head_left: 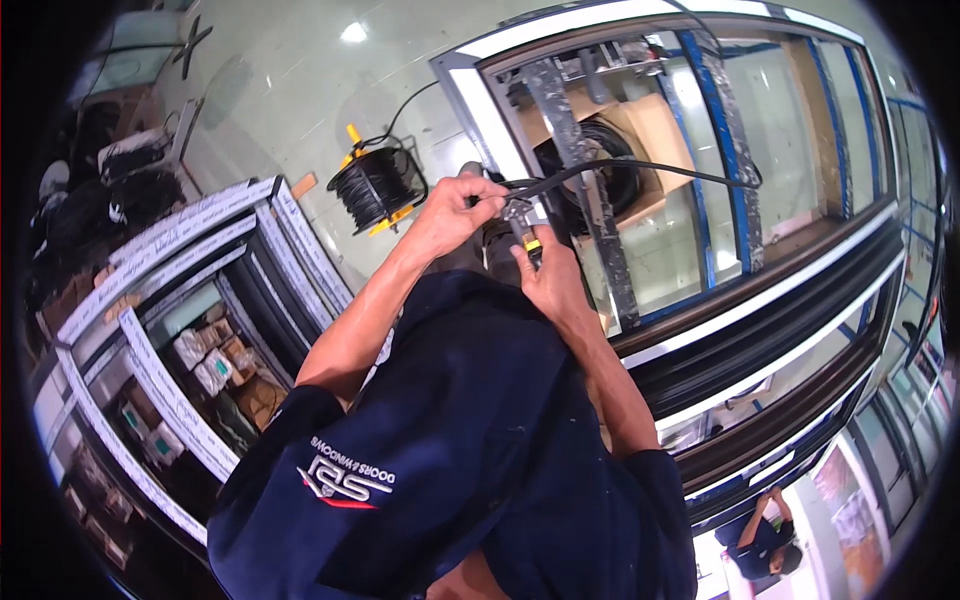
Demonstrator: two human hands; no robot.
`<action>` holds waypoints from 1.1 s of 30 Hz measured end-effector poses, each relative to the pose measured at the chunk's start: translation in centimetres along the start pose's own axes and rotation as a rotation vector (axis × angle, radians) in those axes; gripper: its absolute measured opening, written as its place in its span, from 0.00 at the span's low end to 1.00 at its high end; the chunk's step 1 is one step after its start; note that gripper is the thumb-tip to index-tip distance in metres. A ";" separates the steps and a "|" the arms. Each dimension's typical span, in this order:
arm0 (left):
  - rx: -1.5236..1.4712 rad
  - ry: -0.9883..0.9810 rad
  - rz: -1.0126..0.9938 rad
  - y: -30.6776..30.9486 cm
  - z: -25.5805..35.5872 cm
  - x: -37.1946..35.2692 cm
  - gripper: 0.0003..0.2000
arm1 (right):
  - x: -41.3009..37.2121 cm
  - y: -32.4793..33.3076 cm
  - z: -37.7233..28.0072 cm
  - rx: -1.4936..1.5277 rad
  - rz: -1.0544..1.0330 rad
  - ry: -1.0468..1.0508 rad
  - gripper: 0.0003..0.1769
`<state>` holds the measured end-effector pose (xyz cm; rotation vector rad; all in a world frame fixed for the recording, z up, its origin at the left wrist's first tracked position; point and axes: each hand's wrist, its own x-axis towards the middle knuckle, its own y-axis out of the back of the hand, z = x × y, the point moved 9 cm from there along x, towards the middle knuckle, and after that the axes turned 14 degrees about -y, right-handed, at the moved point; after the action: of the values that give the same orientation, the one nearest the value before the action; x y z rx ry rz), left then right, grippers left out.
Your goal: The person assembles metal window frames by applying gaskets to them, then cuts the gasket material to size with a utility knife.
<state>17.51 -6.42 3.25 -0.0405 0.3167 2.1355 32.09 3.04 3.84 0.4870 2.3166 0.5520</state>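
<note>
My left hand (458, 217) pinches the end of a long black flexible strip (640, 163) between thumb and fingers. From there the strip runs right over a window frame (492, 118) and bends back at its far side. My right hand (553, 278) is closed around a cutter-like hand tool (532, 244) with a yellow and black handle. The tool's metal head is right at the strip, close beside my left fingertips; its jaws are partly hidden by the hands.
An open cardboard box (655, 135) with a coil of black strip (615, 185) sits behind the frame bars. A black cable reel (372, 190) with yellow parts stands on the floor. More frames (165, 395) lean at left. Another person (762, 540) is at lower right.
</note>
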 end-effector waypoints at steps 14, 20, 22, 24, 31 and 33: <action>-0.380 0.081 0.041 -2.1 1.9 4.9 0.15 | -1.2 5.3 4.6 0.744 -0.591 -0.272 0.19; -0.267 -0.015 -0.249 -1.8 6.1 4.8 0.17 | -0.9 14.9 16.0 0.864 0.479 -0.153 0.15; -0.348 -0.035 -0.313 -2.3 6.8 4.8 0.16 | -2.4 19.1 17.2 1.014 0.759 -0.056 0.12; -0.405 -0.036 -0.336 -2.4 7.8 4.9 0.15 | -3.1 22.7 20.4 1.179 1.038 -0.064 0.09; -0.738 -0.048 -0.505 -4.8 13.2 5.2 0.14 | -0.3 34.1 27.9 1.011 1.613 -0.094 0.12; -0.748 -0.022 -0.528 -5.2 13.8 5.0 0.16 | 2.4 34.1 29.6 0.762 1.570 -0.202 0.16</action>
<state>20.28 3.73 14.75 -0.4757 -0.4742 1.6162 57.57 40.23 0.22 2.5828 1.4299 0.1791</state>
